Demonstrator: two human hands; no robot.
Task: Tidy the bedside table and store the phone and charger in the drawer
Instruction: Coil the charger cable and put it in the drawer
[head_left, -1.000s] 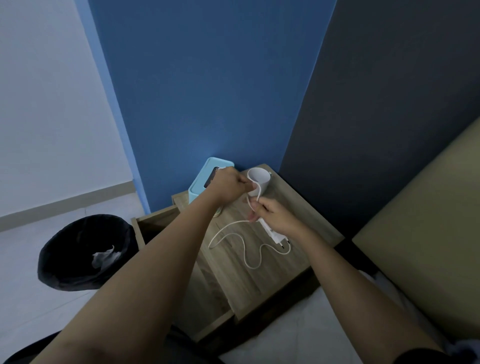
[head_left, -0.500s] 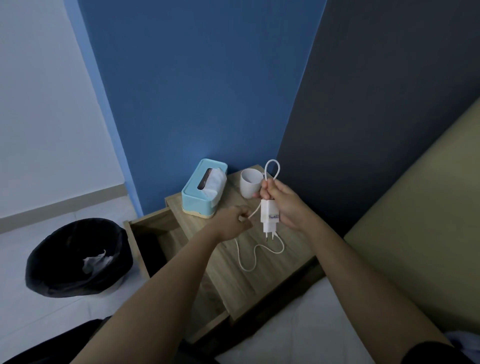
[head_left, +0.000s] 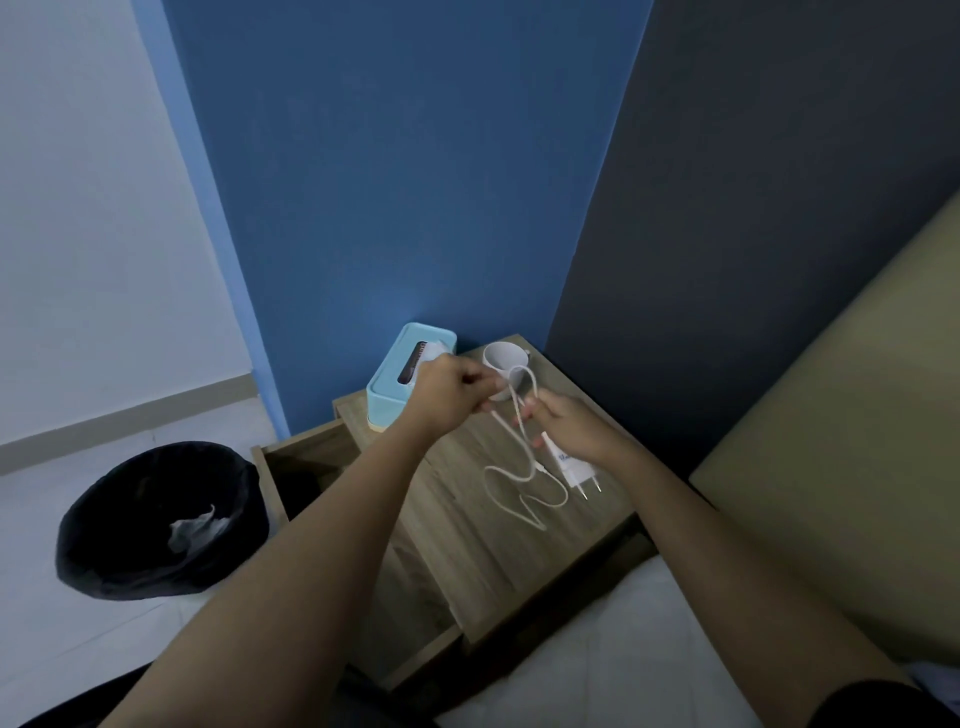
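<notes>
Above the wooden counter, the right hand is gripping the white charger; the left hand is pinching its cable, looped between both hands, slack trailing on the counter.

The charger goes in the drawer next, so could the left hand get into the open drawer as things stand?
Probably yes: the drawer stands pulled out with nothing over its opening, just beside the left hand's forearm. But that hand is pinching the charger cable.
</notes>
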